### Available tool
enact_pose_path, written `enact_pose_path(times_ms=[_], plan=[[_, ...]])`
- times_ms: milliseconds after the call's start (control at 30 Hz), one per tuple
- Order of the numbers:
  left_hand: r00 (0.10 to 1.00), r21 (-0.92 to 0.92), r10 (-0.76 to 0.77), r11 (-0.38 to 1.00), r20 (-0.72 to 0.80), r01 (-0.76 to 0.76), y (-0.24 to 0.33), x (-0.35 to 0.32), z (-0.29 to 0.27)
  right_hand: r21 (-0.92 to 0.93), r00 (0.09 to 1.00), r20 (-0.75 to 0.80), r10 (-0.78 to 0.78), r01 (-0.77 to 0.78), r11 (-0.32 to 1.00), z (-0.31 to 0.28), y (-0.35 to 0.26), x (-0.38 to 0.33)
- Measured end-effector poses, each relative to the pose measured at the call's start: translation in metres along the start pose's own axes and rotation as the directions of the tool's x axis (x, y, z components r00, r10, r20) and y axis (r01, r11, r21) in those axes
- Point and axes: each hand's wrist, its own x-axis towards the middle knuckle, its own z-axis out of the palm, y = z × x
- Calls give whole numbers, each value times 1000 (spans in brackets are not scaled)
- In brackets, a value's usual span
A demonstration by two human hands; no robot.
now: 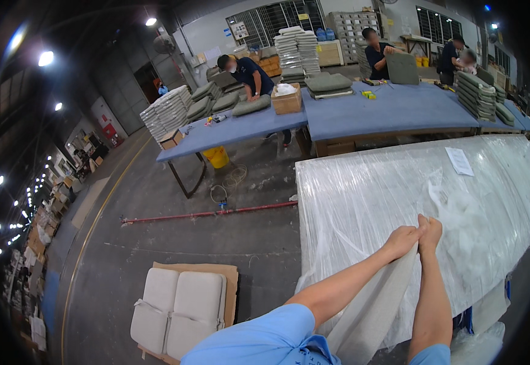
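Observation:
My left hand (403, 241) and my right hand (430, 235) are side by side, their fingers closed on the gathered end of a light grey fabric piece (386, 298). From there the fabric slopes back in a long fold between my forearms toward my body. What the fingers pinch inside the gathered end is hidden. Below and beyond the hands lies a large block wrapped in clear plastic film (362, 188), with a white paper sheet (459, 161) on top. Loose, crumpled film bunches up just past my right hand.
Two pale seat cushions (198, 298) with ties lie on cardboard at lower left. A red pipe (216, 215) crosses the floor. Blue-topped tables (386, 112) with stacked grey-green cushions (476, 97) stand ahead; several people work around them. A yellow bucket (217, 157) sits under one table.

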Motion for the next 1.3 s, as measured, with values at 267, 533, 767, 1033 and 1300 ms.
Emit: enact_pose_path(times_ms=[267,533,767,1033,1300], plan=[[997,-3,-68,998,-29,68,-7,7,7,57,990,113,79,-86,995,2,3,6],[996,-16,-83,996,20,83,-4,16,16,141,989,89,115,-127,982,-4,23,9],[957,-282,-291,917,11,282,-16,17,-24,-93,971,12,239,-237,967,-23,146,-72],[823,-377,-323,915,-468,145,-65,-86,-146,-529,-161,666,729,-791,308,-115,219,-324],[861,-514,-377,842,-342,164,-13,-247,-65,-27,49,790,612,-993,114,-149,200,-326]])
